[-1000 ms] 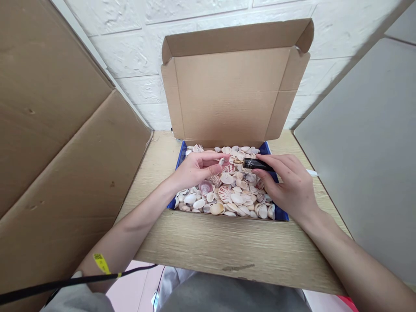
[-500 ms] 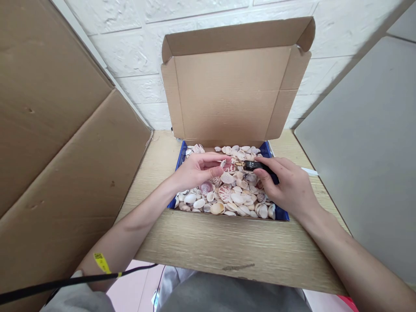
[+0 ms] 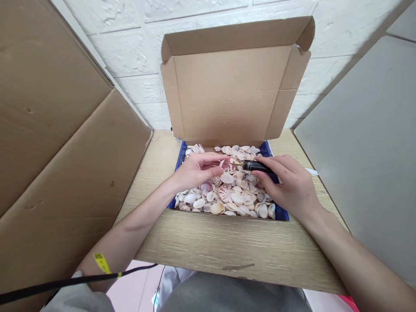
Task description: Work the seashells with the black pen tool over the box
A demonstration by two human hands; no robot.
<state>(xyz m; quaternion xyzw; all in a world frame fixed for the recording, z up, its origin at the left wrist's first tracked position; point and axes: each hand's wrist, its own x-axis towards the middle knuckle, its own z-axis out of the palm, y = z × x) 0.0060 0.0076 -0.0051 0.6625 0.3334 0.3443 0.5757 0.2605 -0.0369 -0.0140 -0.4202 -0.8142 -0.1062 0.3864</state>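
My left hand (image 3: 201, 170) is closed, pinching a small whitish seashell (image 3: 222, 163) between thumb and fingers above the shell box. From the right, my right hand (image 3: 287, 180) grips a slim black mini drill (image 3: 256, 166) with a brass-coloured chuck. Its tip points left at the pinched shell. Whether the bit touches it is too small to tell. Loose seashells (image 3: 237, 198), white, cream, purple and red-striped, lie heaped below both hands in a blue-sided cardboard box (image 3: 282, 215).
The box's brown lid (image 3: 230, 91) stands raised against a white brick-patterned wall (image 3: 130, 52). Under the box is a wooden tabletop (image 3: 211, 242). A large cardboard panel (image 3: 65, 130) rises at the left, a grey panel (image 3: 367, 143) at the right. A black cable (image 3: 78, 281) crosses the lower left.
My right hand has shifted very slightly left with the mini drill. The shell in my left fingers sits at a slightly different tilt; my left hand is almost still.
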